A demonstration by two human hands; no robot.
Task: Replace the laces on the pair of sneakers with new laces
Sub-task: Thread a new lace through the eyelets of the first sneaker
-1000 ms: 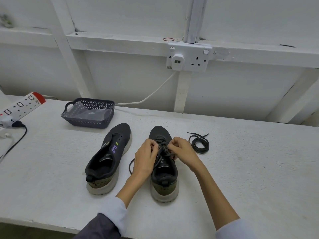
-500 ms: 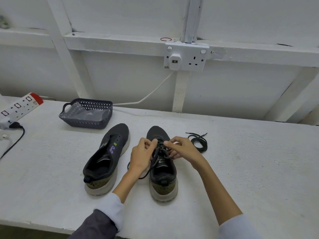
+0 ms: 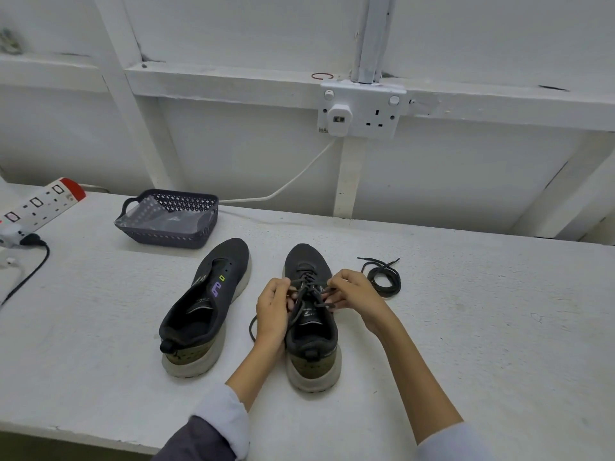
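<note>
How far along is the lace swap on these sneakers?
Done: the sneaker nearer the basket is unlaced, and a loose lace lies coiled on the table. In hand: left hand and right hand pinch the lace on the other sneaker. Left: lacing the bare sneaker, at least.

A: Entry 1, left sleeve (image 3: 199, 439)?
B: Dark grey, white inner cuff (image 3: 226, 412) at its end.
A: Entry 2, right sleeve (image 3: 449, 444)?
B: Pale white, 1 layer. The left hand (image 3: 273, 306) and right hand (image 3: 357, 294) are bare.
</note>
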